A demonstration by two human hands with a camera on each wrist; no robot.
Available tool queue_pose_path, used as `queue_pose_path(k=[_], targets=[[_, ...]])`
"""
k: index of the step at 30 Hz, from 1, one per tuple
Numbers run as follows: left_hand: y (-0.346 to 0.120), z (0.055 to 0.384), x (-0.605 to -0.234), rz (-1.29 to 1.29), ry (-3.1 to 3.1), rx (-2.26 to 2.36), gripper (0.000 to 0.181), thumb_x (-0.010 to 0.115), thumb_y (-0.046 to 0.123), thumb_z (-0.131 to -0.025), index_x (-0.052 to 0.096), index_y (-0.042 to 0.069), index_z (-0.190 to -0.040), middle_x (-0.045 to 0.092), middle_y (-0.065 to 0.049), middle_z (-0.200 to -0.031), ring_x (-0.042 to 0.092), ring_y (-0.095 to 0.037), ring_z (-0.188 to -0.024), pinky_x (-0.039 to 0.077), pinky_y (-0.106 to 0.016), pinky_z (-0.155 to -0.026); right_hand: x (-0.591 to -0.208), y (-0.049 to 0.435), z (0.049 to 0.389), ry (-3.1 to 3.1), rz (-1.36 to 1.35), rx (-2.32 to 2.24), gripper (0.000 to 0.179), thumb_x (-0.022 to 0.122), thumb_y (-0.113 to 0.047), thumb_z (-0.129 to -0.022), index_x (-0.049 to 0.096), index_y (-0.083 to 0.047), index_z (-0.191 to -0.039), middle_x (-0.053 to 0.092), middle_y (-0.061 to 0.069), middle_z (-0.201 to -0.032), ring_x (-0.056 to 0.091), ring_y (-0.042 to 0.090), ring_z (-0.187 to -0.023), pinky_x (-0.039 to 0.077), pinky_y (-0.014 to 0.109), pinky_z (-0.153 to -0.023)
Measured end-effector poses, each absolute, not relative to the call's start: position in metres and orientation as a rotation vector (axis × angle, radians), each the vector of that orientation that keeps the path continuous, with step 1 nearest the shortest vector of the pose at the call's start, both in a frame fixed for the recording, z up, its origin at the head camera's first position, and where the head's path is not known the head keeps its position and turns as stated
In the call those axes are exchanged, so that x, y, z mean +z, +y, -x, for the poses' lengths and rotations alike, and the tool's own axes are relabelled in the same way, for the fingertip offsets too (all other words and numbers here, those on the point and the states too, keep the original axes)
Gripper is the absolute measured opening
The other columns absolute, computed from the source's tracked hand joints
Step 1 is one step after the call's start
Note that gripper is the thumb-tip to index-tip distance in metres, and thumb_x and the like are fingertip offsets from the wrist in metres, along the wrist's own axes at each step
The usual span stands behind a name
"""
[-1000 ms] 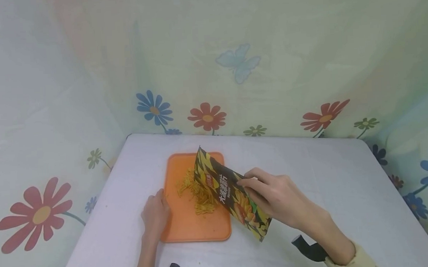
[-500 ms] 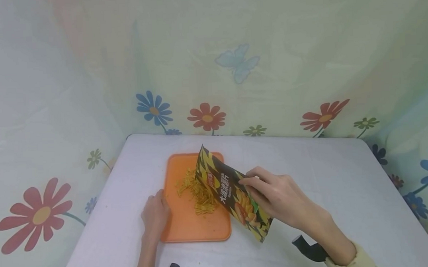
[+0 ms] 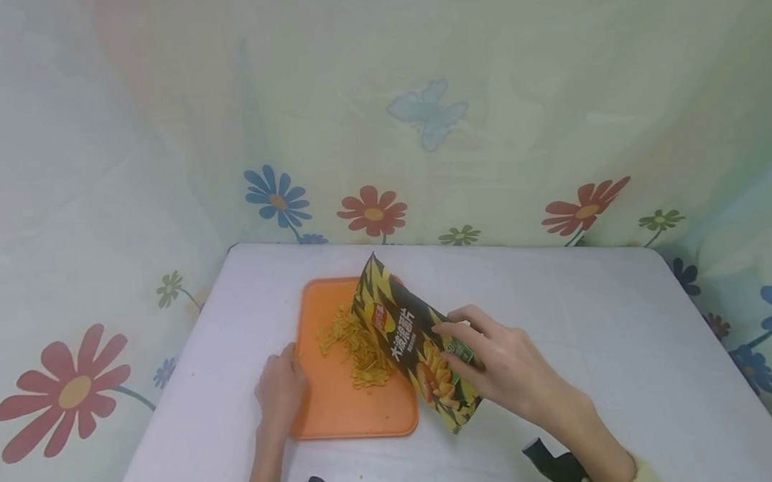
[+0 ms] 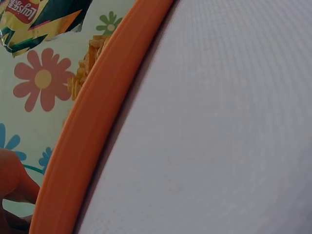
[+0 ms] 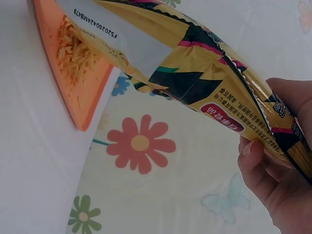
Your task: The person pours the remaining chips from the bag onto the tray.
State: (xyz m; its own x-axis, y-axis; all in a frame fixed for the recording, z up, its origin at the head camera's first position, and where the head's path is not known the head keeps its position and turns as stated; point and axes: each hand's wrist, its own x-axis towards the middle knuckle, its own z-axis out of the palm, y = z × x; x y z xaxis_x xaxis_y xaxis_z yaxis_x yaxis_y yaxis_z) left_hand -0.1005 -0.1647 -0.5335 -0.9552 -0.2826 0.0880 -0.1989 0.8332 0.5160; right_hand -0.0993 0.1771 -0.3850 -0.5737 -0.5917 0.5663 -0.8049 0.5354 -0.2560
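A shallow orange tray (image 3: 342, 419) lies on the table, bearing a loose heap of yellow ridged potato chips (image 3: 358, 353). My left hand (image 3: 281, 386) grips the tray's left rim, also seen beside the rim (image 4: 87, 131) in the left wrist view. My right hand (image 3: 504, 358) pinches a dark green and yellow chip bag (image 3: 423, 354) by its right side. The bag slants over the tray's right half, its far end above the heap, and hides part of the chips. Its gold and white back (image 5: 200, 83) faces the right wrist camera.
A white cloth (image 3: 590, 318) covers the table, and a few crumbs lie near its front. Black wrist mounts (image 3: 554, 464) stick out beside both wrists. A curtain (image 3: 485, 143) printed with flowers and a butterfly hangs behind the table.
The bag has turned slightly: its far corner has shifted up and right, its near end left. My right fingers now spread further over its front. The left hand and tray stay put.
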Motion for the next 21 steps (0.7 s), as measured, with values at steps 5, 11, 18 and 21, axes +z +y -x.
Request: queue_pose_path(k=[5,11,18,21], targets=[[-0.163,0.1,-0.531,-0.383,-2.863,-0.787,0.036,0.053,0.006,-0.101,0.061,-0.006,-0.135,0.066,-0.024,-0.096,0.058,-0.026,-0.072,0.049,-0.037,-0.055,-0.392,0.177,0.096,-2.369,-1.052,0.738,0.046,0.089,0.0,-0.073,0.07,-0.009,-0.114,0.064,0.003,-0.11,0.038,-0.003,-0.058,0.035,0.007,-0.051],[-0.164,0.1,-0.531,-0.389,-2.875,-0.796,0.037,0.052,0.007,-0.102,0.059,-0.006,-0.136,0.066,-0.022,-0.096,0.054,-0.024,-0.071,0.046,-0.034,-0.055,-0.399,0.178,0.093,-2.367,-0.961,0.775,0.048,0.089,0.002,-0.072,0.07,-0.008,-0.115,0.063,0.003,-0.11,0.052,0.004,-0.066,0.043,0.008,-0.055],[-0.164,0.1,-0.534,-0.381,-2.872,-0.794,0.037,0.051,0.007,-0.103,0.059,-0.006,-0.137,0.065,-0.021,-0.095,0.052,-0.022,-0.07,0.043,-0.031,-0.054,-0.407,0.181,0.093,-2.291,-0.881,0.825,0.05,0.085,0.008,-0.071,0.07,-0.006,-0.116,0.064,0.006,-0.111,0.052,0.004,-0.065,0.04,0.009,-0.052],[-0.164,0.099,-0.533,-0.354,-2.849,-0.789,0.036,0.051,0.007,-0.103,0.06,-0.006,-0.135,0.066,-0.022,-0.095,0.054,-0.023,-0.07,0.043,-0.031,-0.053,-0.411,0.182,0.093,-2.272,-0.822,0.805,0.048,0.085,0.008,-0.071,0.071,-0.006,-0.115,0.065,0.008,-0.11,0.049,0.002,-0.062,0.038,0.009,-0.05]])
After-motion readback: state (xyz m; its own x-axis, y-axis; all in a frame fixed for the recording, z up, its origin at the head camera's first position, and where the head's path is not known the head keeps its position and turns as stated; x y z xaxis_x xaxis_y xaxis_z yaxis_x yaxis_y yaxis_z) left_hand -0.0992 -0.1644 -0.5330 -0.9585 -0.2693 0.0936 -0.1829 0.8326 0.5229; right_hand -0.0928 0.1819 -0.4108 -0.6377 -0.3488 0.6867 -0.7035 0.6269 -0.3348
